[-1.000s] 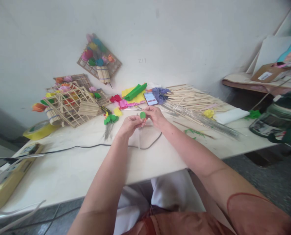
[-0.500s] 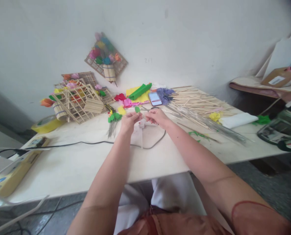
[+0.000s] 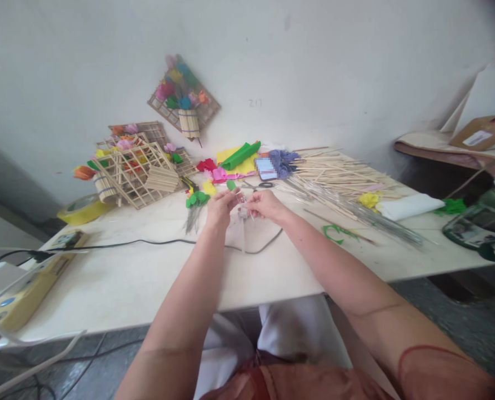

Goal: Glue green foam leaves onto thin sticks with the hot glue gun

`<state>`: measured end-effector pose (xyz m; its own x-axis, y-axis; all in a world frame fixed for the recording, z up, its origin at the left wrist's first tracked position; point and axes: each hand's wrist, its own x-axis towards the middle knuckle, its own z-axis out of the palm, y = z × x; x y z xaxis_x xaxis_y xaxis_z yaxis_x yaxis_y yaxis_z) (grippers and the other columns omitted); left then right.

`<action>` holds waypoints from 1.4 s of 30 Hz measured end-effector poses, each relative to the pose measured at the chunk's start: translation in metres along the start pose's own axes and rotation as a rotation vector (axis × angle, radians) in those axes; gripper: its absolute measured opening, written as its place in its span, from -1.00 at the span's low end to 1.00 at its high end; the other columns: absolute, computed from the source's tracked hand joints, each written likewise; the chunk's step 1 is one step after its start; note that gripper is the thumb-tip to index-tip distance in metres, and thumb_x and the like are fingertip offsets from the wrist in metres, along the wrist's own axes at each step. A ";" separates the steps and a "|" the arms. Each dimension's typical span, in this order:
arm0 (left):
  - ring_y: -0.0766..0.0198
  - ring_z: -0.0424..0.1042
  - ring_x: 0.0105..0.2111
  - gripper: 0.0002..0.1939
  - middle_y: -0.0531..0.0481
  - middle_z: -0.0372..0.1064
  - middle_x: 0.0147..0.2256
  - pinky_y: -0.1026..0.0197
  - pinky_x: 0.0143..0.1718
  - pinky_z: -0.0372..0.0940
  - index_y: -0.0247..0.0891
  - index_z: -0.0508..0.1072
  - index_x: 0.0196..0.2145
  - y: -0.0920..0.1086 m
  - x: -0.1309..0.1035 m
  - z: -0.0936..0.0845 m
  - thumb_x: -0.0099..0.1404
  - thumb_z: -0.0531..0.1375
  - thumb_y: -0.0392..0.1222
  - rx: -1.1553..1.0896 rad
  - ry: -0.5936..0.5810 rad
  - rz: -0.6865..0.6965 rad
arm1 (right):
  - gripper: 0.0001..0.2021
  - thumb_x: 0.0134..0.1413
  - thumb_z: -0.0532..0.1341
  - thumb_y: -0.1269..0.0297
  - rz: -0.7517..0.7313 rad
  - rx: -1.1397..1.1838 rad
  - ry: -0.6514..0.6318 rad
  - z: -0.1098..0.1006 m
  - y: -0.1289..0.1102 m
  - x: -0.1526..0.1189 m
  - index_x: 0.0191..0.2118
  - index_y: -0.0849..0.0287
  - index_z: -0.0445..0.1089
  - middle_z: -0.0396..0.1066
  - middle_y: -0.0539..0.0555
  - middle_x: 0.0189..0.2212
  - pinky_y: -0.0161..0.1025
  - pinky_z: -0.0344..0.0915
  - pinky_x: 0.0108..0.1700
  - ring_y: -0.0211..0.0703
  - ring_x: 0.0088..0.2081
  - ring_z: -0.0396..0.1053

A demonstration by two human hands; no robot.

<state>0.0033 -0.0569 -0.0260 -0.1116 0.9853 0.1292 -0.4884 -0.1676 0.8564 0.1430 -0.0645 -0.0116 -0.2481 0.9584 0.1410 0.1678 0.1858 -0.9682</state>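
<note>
Left hand (image 3: 219,209): we pinch a small, rounded green paper piece (image 3: 231,184).
Right hand (image 3: 268,204): pinched together; what we hold is too small to tell.

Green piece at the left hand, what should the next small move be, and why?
Perhaps bring the right hand slightly nearer to steady the green piece: it shows at the left hand, and the right hand is close by but apart from it.

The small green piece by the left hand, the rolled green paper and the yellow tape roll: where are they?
Green piece (image 3: 231,184): head view, its flat visible face.
Rolled green paper (image 3: 241,156): head view, middle of its length.
Yellow tape roll (image 3: 84,216): head view, its outer side.
</note>
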 end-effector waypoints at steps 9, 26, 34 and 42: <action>0.27 0.49 -0.37 -0.95 -0.13 0.48 -0.37 0.21 -0.20 0.36 -0.41 0.41 -0.48 0.000 0.003 0.001 0.05 0.16 -0.46 -0.068 0.101 -0.156 | -0.83 -0.25 0.33 0.30 -0.071 -0.090 -0.140 -0.018 0.007 0.004 -0.61 0.28 0.35 0.33 -0.03 -0.73 -0.46 0.05 -0.73 -0.42 -0.72 0.19; 0.31 0.48 -0.43 -0.89 -0.11 0.47 -0.43 0.22 -0.22 0.37 -0.43 0.45 -0.50 0.001 0.002 0.003 0.10 0.15 -0.49 -0.119 0.080 -0.189 | -0.84 -0.21 0.30 0.31 -0.051 -0.144 -0.231 -0.023 0.012 0.006 -0.59 0.29 0.36 0.35 -0.01 -0.71 -0.46 0.09 -0.71 -0.40 -0.71 0.23; 0.32 0.48 -0.43 -0.89 -0.09 0.47 -0.43 0.29 -0.30 0.37 -0.43 0.46 -0.48 0.001 0.001 0.004 0.13 0.15 -0.47 -0.139 0.076 -0.186 | -0.83 -0.23 0.32 0.31 -0.045 -0.129 -0.257 -0.023 0.010 0.005 -0.59 0.29 0.36 0.35 -0.02 -0.71 -0.46 0.10 -0.71 -0.40 -0.72 0.23; 0.33 0.48 -0.39 -0.90 -0.09 0.47 -0.42 0.31 -0.27 0.37 -0.41 0.46 -0.47 0.001 0.002 0.004 0.14 0.15 -0.45 -0.113 0.078 -0.184 | -0.85 -0.23 0.31 0.32 -0.027 -0.097 -0.284 -0.022 0.011 0.004 -0.60 0.29 0.36 0.35 -0.02 -0.72 -0.46 0.09 -0.72 -0.40 -0.72 0.23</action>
<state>0.0059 -0.0552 -0.0231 -0.0765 0.9948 -0.0669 -0.6005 0.0076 0.7996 0.1651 -0.0533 -0.0170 -0.5083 0.8565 0.0895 0.2448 0.2433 -0.9386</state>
